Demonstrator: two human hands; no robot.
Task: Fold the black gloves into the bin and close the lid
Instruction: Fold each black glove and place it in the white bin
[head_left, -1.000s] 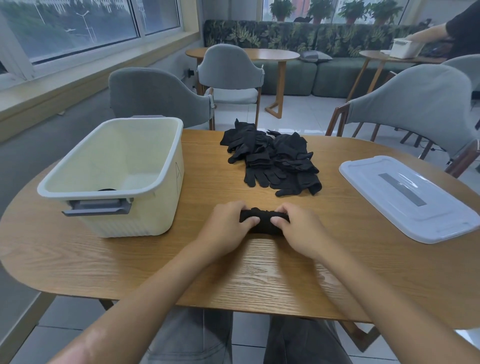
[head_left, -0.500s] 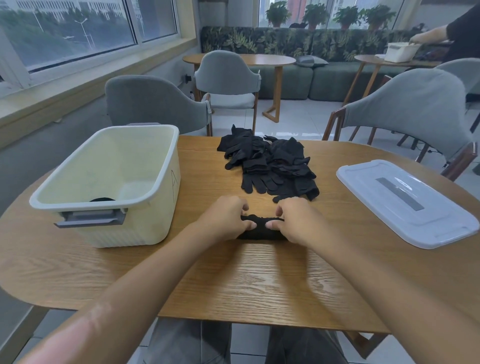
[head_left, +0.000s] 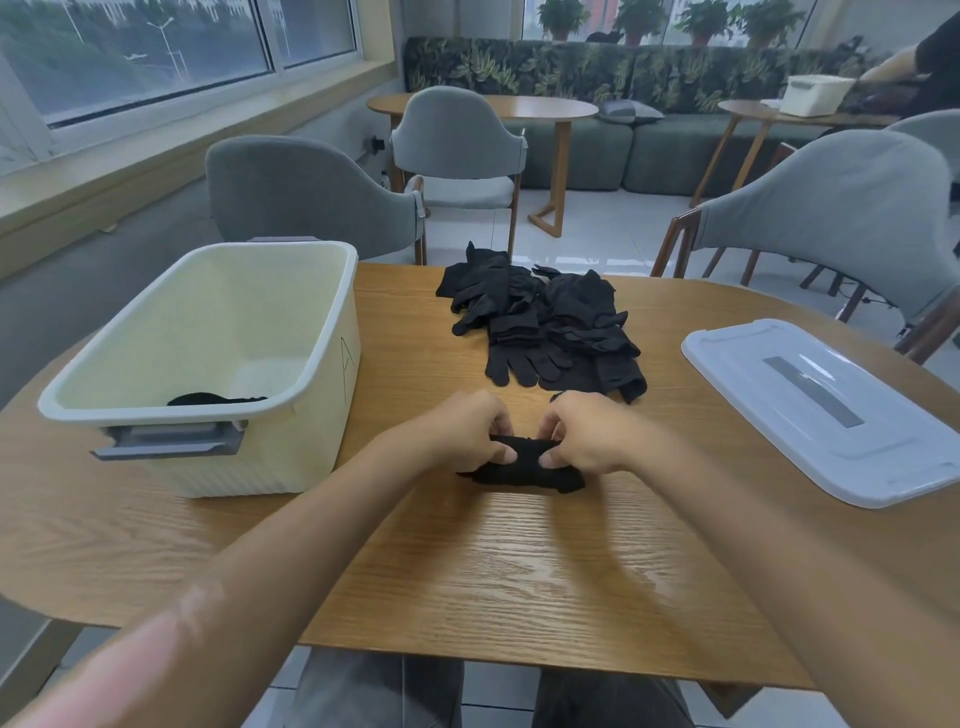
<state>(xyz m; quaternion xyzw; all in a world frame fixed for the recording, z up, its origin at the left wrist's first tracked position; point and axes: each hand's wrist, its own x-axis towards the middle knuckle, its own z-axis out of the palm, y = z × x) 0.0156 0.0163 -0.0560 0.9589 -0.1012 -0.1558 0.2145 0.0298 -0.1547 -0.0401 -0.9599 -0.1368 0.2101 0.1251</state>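
Observation:
A folded black glove bundle (head_left: 524, 467) lies on the wooden table (head_left: 519, 571) in front of me. My left hand (head_left: 462, 431) pinches its left part and my right hand (head_left: 587, 439) pinches its right part, thumbs pressed on the cloth. Behind them sits a pile of loose black gloves (head_left: 545, 327). The cream bin (head_left: 208, 364) stands open at the left, with one dark folded glove (head_left: 208, 399) on its floor. The translucent white lid (head_left: 826, 405) rests flat on the table at the right.
Grey chairs stand behind the table at the left (head_left: 306, 197) and right (head_left: 831, 218). Farther back are a second round table (head_left: 488, 106), a green sofa, and another person's arm by a white bin (head_left: 815, 93).
Both hands have drawn the glove bundle a little nearer to me and raised their fingers over it; more of the cloth shows below the hands. The head view has tilted slightly.

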